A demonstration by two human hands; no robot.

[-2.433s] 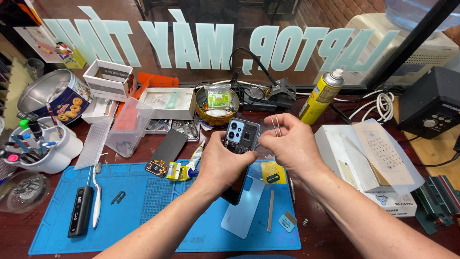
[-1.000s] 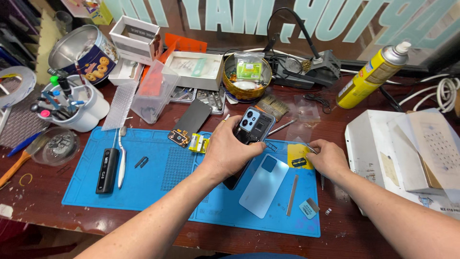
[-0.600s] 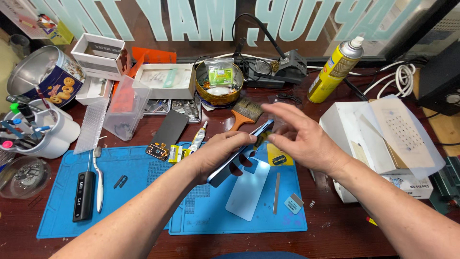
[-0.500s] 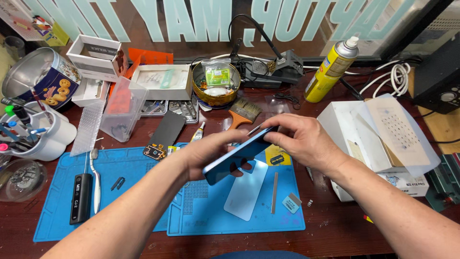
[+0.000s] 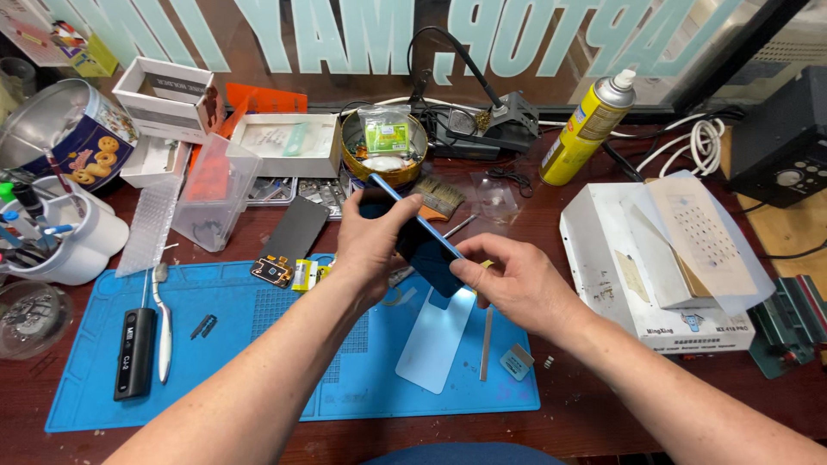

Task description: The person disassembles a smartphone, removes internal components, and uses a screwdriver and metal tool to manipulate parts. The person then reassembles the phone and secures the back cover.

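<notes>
A dark smartphone (image 5: 422,237) with a blue edge, tilted on edge, gripped between left hand (image 5: 372,245) and right hand (image 5: 508,280).

A phone repair workshop is showing itself around a blue silicone work mat (image 5: 103,405): a black soldering stand (image 5: 504,120) is sitting beyond it, a white cup of tools (image 5: 73,250) lying left of it, loose phone screen (image 5: 291,241) resting at its top edge.

Phone (image 5: 419,237) above mat (image 5: 284,362), spray can (image 5: 586,129) behind, perhaps panel (image 5: 435,340) beneath
</notes>
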